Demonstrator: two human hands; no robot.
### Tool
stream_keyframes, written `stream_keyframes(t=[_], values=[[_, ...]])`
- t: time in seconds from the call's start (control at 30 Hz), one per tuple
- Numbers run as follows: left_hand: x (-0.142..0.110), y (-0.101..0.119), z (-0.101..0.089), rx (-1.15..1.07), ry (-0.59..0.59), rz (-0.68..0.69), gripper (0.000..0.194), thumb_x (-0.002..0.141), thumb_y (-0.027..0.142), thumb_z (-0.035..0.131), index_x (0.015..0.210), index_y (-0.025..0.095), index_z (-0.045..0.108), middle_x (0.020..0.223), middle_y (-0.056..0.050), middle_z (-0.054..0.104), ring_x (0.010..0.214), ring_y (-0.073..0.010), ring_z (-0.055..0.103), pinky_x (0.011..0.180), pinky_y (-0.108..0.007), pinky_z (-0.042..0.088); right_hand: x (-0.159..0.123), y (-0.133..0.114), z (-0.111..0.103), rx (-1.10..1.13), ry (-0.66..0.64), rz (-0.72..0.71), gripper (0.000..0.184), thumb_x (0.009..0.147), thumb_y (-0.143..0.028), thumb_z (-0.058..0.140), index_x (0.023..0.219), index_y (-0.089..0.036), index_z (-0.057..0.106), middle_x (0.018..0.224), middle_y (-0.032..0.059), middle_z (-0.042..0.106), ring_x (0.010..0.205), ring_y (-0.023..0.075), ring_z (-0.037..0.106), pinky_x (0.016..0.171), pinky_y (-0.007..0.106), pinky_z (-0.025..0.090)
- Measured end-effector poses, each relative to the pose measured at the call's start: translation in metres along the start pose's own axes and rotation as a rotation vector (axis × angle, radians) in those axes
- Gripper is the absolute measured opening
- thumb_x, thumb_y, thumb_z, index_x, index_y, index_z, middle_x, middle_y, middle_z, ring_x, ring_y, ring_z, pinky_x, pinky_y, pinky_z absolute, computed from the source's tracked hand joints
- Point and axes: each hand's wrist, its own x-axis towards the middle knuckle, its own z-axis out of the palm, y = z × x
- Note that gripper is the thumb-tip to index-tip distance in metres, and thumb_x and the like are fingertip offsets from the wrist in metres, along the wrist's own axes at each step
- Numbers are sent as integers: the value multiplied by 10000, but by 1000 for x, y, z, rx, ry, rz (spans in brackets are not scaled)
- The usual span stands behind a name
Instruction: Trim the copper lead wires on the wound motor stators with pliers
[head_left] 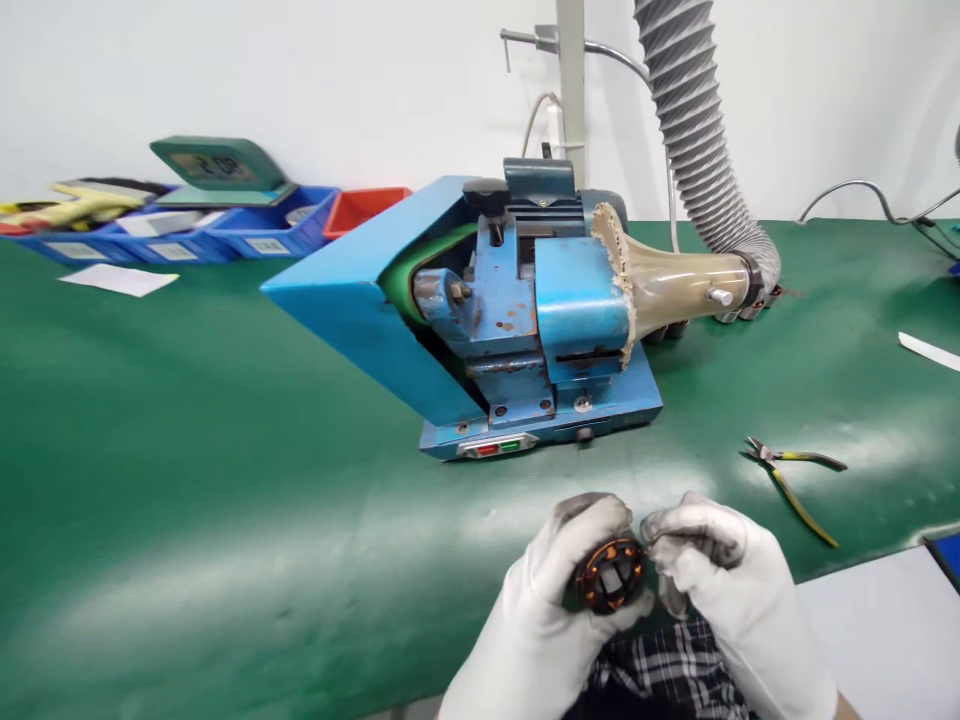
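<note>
My left hand (559,585), in a white glove with a grey, dirty thumb, is wrapped round a small motor stator (610,576). This stator is a round black ring with orange copper windings and an open middle, its face turned towards me. Close to its right side is my right hand (705,550), gloved the same way, with thumb and fingers pinched together. Whatever lies between those fingertips is too small to make out. Beyond my right hand, cutting pliers (787,475) with yellow-green handles lie spread on the green bench mat (225,480).
A blue belt-grinding machine (487,320) stands ahead, joined to a grey ribbed hose (686,120). At the back left are blue bins (289,225), a red bin (364,208) and a green scale (221,170). White paper (120,279) lies before them.
</note>
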Motion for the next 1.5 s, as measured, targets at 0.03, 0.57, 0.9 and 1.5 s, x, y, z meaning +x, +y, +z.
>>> stream_keyframes(t=[0.03,0.57,0.9,1.5], values=[[1,1,-1,-71,-7,-28,596,694,66,693,1169,345,466,1098,-6,581,981,-166,606,820,-255,529,-2,3,0,-26,6,-71,174,737,-99,554,750,-219,678,628,-21,620,464,104,546,440,195,435],[2,7,-12,-292,-160,-175,425,636,-29,596,934,272,561,907,20,616,809,-137,629,750,-224,530,-11,10,-6,-433,-27,-273,292,811,-126,515,1055,-228,641,708,12,637,572,129,614,551,209,503],[-6,-10,5,525,58,372,415,789,-40,457,1096,227,539,981,-62,659,991,-222,614,789,-333,532,-2,20,4,-185,-376,329,243,884,-274,349,682,-195,458,491,-42,456,397,113,450,389,210,388],[-7,-29,14,376,-234,-163,459,658,158,727,1067,196,521,1168,-110,622,1197,-310,501,995,-539,403,55,53,-153,-1374,-422,-94,277,908,-235,386,1011,-219,642,849,67,593,681,183,578,630,285,426]])
